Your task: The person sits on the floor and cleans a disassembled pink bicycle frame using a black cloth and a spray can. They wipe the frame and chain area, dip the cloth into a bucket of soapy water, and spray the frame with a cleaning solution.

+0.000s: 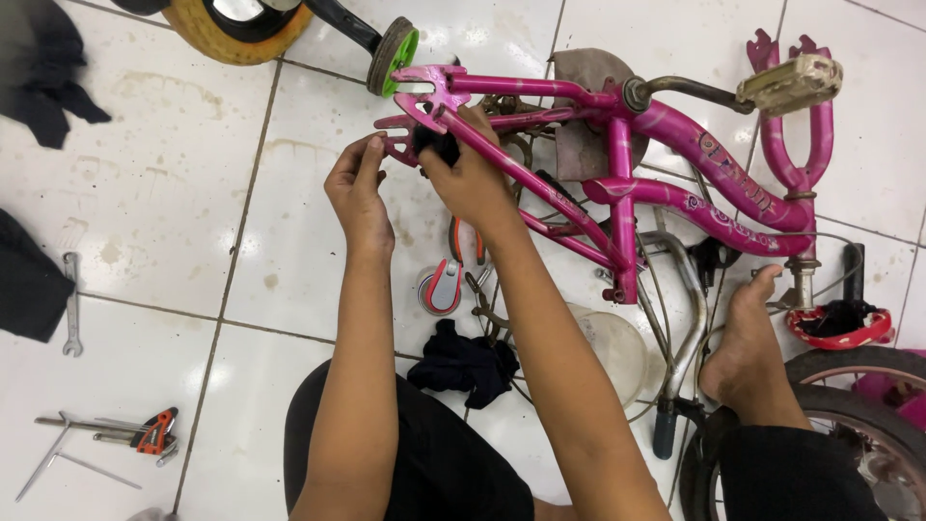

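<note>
A pink child's bicycle frame (666, 130) lies upside down on the white tiled floor, its rear fork ends pointing left. My left hand (359, 188) grips the lower rear fork end (397, 135). My right hand (471, 172) presses a small dark rag (439, 145) against the frame's stay just behind the fork ends. A beige pedal (791, 82) sticks up at the upper right. My bare foot (743, 342) rests by the handlebar stem.
A spanner (71, 304) and several hand tools with an orange-handled one (154, 431) lie at the left. A dark cloth (465, 364), pliers (465, 241), a small training wheel (442, 287) and a clear bowl (612, 342) sit under the frame. A green-rimmed small wheel (394, 56) is above; a tyre (849, 405) at the right.
</note>
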